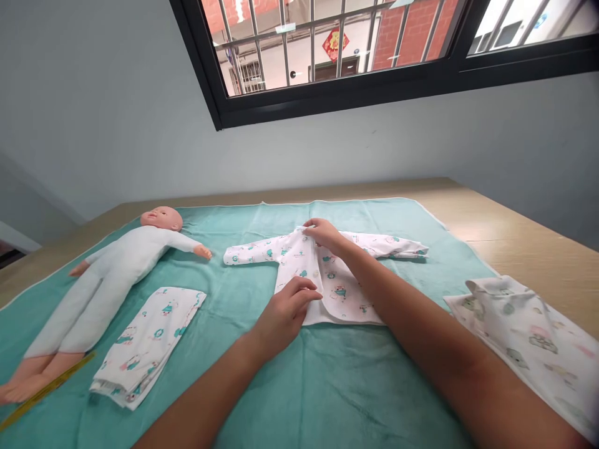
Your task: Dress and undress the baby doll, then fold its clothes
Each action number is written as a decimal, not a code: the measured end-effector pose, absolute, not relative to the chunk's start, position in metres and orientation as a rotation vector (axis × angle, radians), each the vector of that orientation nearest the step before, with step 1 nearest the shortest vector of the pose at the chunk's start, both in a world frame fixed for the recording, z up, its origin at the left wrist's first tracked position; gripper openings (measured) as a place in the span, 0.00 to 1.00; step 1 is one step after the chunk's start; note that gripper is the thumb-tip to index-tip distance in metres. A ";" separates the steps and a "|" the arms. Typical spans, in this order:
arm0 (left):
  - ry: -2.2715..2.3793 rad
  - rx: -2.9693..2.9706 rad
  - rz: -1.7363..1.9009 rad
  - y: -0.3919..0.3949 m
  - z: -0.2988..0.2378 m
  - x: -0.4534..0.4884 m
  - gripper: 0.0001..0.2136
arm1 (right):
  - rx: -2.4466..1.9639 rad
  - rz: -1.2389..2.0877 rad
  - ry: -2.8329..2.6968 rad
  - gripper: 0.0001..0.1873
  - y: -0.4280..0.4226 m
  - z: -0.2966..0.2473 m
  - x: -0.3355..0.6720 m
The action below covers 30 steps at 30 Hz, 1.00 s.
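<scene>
A small white baby shirt (337,287) with green prints lies spread on the teal cloth (299,374), sleeves out to both sides. My left hand (285,312) rests on the shirt's lower left front, fingers curled onto the fabric edge. My right hand (322,234) pinches the shirt at its collar. A baby doll (116,262) in a white suit lies on its back at the left. Folded printed trousers (145,343) lie beside the doll.
A yellow ruler (47,390) lies by the doll's feet. Another printed garment (528,343) sits at the right on the wooden table (538,249). A grey wall and a barred window (327,43) stand behind.
</scene>
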<state>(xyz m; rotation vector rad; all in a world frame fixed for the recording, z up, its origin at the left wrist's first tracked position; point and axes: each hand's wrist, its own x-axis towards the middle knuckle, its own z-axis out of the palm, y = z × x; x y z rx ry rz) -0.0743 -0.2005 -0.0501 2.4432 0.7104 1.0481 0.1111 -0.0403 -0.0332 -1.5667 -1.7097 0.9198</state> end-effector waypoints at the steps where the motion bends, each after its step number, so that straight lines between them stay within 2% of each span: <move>1: 0.710 2.444 1.036 -0.200 -0.050 -0.074 0.17 | -1.583 0.897 -1.726 0.17 -0.039 -0.034 0.117; 8: 0.660 2.353 0.855 -0.204 -0.046 -0.069 0.11 | -1.569 0.733 -1.936 0.17 -0.033 -0.050 0.130; 13: 0.929 2.345 1.013 -0.199 -0.045 -0.076 0.10 | -1.531 0.591 -1.989 0.16 -0.030 -0.058 0.131; 17: 1.180 2.559 0.645 -0.191 -0.046 -0.084 0.20 | -1.488 0.483 -2.005 0.14 -0.027 -0.062 0.132; 20: 1.213 2.629 0.450 -0.190 -0.045 -0.086 0.20 | -1.454 0.443 -2.026 0.12 -0.027 -0.064 0.132; 30: 1.121 2.517 0.522 -0.202 -0.038 -0.078 0.13 | -1.459 0.302 -2.041 0.12 -0.034 -0.056 0.125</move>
